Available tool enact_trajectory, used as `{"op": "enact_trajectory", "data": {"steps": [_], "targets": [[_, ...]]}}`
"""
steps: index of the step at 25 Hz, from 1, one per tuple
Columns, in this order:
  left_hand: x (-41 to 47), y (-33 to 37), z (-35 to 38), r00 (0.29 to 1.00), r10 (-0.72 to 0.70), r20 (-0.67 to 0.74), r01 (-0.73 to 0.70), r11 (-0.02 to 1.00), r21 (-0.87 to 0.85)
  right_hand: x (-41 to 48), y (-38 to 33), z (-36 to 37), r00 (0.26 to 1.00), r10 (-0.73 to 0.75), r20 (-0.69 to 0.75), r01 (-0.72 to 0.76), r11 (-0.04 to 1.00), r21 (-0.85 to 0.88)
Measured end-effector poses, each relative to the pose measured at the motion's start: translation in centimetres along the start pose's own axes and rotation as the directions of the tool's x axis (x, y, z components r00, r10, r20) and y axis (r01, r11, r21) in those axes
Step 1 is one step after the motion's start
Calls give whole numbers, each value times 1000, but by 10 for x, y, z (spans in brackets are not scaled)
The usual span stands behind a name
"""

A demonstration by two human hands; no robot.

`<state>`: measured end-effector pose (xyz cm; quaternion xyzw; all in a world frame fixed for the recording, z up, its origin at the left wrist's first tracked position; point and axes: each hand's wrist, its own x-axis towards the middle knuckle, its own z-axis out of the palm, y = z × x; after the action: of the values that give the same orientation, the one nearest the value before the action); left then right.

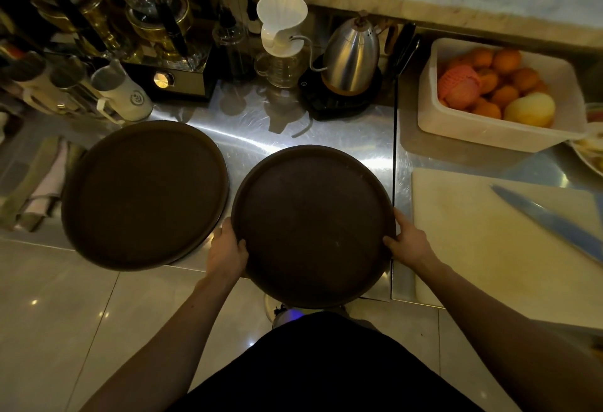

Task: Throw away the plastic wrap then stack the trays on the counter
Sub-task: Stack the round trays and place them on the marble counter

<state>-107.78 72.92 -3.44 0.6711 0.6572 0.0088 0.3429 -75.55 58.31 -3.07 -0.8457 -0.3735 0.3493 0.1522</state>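
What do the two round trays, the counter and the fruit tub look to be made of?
Held tray and left tray: dark brown, matte, probably plastic or fibreglass; no glare, faint scuffs. Counter: brushed stainless steel, with swirl marks and bright reflections. Fruit tub: whitish, slightly translucent plastic, soft rounded rim. Left hand and right hand grip the held tray's rim.

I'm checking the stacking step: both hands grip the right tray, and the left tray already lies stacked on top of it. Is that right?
Not quite. Both the left hand and the right hand do grip the right tray, but the left tray is not stacked on it; it lies beside it on the counter. The head view shows this.
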Motion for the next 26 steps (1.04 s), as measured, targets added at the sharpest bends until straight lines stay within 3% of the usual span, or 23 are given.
{"op": "enact_trajectory", "data": {"steps": [11, 26], "targets": [[14, 4, -6, 1000, -1, -12, 2, 1000, 24, 3, -5, 9, 999, -5, -46, 4, 1000, -3], [-24, -8, -9, 979, 201, 30, -201, 979, 2, -42, -20, 28, 994, -29, -108, 22, 998, -64]]}}
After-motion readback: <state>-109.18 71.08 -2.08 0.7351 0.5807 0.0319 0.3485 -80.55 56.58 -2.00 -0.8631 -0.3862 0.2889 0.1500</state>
